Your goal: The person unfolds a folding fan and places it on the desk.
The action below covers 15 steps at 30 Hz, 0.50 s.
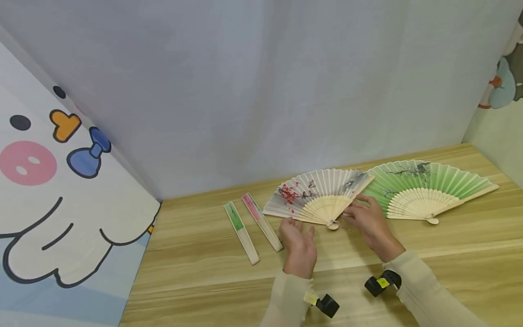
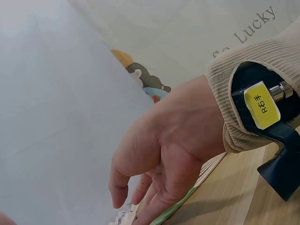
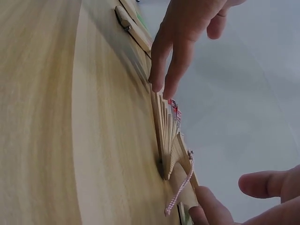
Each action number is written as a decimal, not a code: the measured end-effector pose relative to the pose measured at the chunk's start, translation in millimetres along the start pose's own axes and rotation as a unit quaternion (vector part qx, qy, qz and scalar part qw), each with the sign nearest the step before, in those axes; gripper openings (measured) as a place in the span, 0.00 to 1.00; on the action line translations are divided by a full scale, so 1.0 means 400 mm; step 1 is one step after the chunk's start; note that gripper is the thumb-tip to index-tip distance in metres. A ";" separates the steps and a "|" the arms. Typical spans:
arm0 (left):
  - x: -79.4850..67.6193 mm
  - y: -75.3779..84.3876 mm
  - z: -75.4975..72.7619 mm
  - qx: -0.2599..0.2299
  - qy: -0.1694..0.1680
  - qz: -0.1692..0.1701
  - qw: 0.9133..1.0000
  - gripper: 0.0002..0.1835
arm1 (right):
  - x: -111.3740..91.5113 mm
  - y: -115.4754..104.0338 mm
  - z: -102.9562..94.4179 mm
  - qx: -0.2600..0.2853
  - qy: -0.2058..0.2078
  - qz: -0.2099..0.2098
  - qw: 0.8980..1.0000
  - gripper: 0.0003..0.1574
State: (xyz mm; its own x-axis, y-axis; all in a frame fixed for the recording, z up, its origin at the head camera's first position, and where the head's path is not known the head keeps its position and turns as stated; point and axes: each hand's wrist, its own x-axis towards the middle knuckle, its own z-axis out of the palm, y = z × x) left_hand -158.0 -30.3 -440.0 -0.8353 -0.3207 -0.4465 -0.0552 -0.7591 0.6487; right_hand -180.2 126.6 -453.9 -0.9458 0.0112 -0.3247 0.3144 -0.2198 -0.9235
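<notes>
A grey-white folding fan (image 1: 323,193) with red blossoms lies spread out on the table, its pivot toward me. My left hand (image 1: 300,247) touches its lower left edge, fingertips on the outer stick and thumb apart, as the right wrist view shows of the straight fingers (image 3: 174,63). My right hand (image 1: 372,225) is at the other outer stick near the pivot, with its fingers touching the stick and its thumb (image 3: 260,183) held away. A pink cord (image 3: 180,192) hangs from the pivot. Beyond the right hand a green folding fan (image 1: 425,190) lies spread, partly overlapped by the grey-white one.
Left of the hands lie two folded fans, a green one (image 1: 242,234) and a pink one (image 1: 262,222). A pale curtain (image 1: 261,100) hangs behind the wooden table (image 1: 196,272). At the left stands a panel (image 1: 73,204) with a cartoon print.
</notes>
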 end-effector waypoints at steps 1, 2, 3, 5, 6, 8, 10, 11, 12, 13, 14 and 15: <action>-0.001 0.001 0.000 0.002 0.000 -0.001 1.000 0.39 | 0.000 -0.001 0.000 -0.006 0.003 0.001 1.000 0.46; -0.002 0.001 -0.001 0.005 -0.002 -0.001 1.000 0.39 | -0.001 -0.002 0.000 -0.013 0.006 0.000 1.000 0.46; -0.003 0.001 -0.001 0.008 -0.002 -0.001 1.000 0.39 | -0.003 -0.003 0.001 -0.019 0.010 -0.002 1.000 0.46; -0.004 0.003 -0.003 0.012 -0.003 -0.002 1.000 0.40 | -0.006 -0.007 0.003 -0.042 0.019 -0.008 0.999 0.46; -0.006 0.004 -0.003 0.014 -0.005 -0.001 1.000 0.40 | -0.008 -0.008 0.004 -0.053 0.025 -0.014 0.998 0.46; -0.009 0.006 -0.005 0.020 -0.008 0.001 1.000 0.41 | -0.013 -0.011 0.008 -0.070 0.040 -0.025 0.996 0.45; -0.012 0.010 -0.005 0.025 -0.010 0.006 1.000 0.41 | -0.016 -0.016 0.013 -0.076 0.050 -0.035 0.995 0.44; -0.014 0.012 -0.005 0.027 -0.011 0.011 1.000 0.41 | -0.018 -0.017 0.016 -0.075 0.053 -0.039 0.995 0.43; -0.017 0.014 -0.005 0.029 -0.012 0.015 0.999 0.41 | -0.020 -0.019 0.019 -0.074 0.053 -0.044 0.995 0.41; -0.018 0.016 -0.005 0.031 -0.013 0.018 0.999 0.41 | -0.022 -0.021 0.024 -0.074 0.050 -0.046 0.995 0.40; -0.020 0.019 -0.005 0.031 -0.014 0.022 0.999 0.41 | -0.024 -0.022 0.028 -0.075 0.046 -0.048 0.995 0.39; -0.021 0.022 -0.004 0.032 -0.014 0.026 0.999 0.41 | -0.027 -0.023 0.034 -0.076 0.039 -0.050 0.995 0.38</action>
State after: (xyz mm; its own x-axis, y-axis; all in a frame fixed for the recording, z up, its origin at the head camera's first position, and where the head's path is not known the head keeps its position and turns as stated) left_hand -150.5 -35.3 -431.5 -0.8526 -0.3421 -0.3950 -0.0454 -0.7044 0.7083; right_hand -173.9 115.3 -438.9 -0.9657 0.1023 -0.2387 0.2331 -0.0629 -0.9704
